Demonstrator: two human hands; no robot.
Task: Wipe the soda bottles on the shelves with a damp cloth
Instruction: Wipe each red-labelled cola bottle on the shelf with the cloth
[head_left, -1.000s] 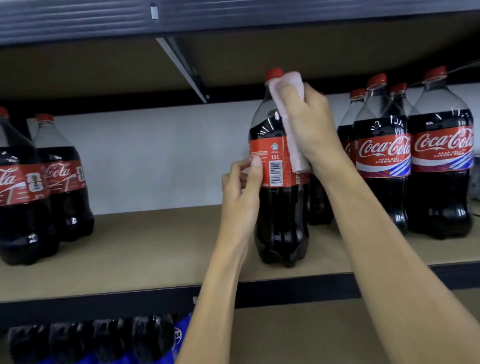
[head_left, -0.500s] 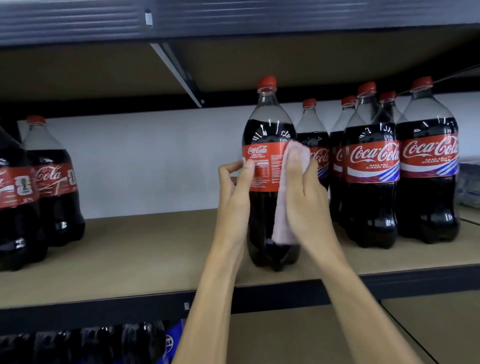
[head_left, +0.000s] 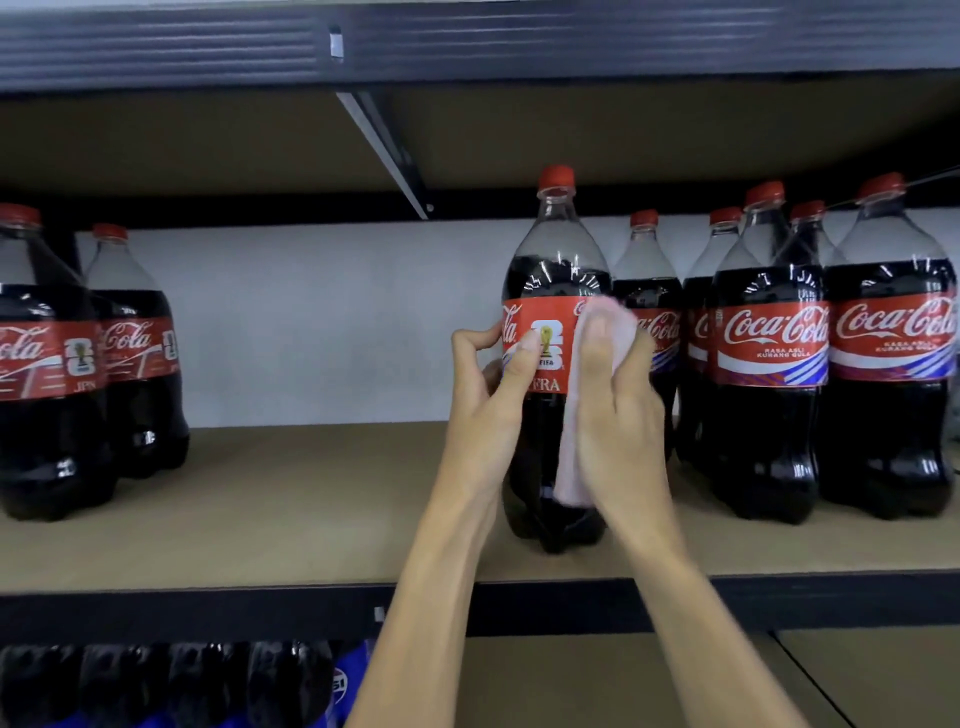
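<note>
Bottle (head_left: 553, 249) upright near shelf (head_left: 285, 519) front edge. Left hand (head_left: 493, 395) grips it at the label (head_left: 540, 322). Right hand (head_left: 623, 415) holds cloth (head_left: 571, 457) against bottle's right side; thumb hidden, label partly covered.

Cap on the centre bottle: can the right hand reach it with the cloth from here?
Probably yes. The cap stands bare with open space around it under the upper shelf, and the right hand holds the cloth against the same bottle just below.
</note>
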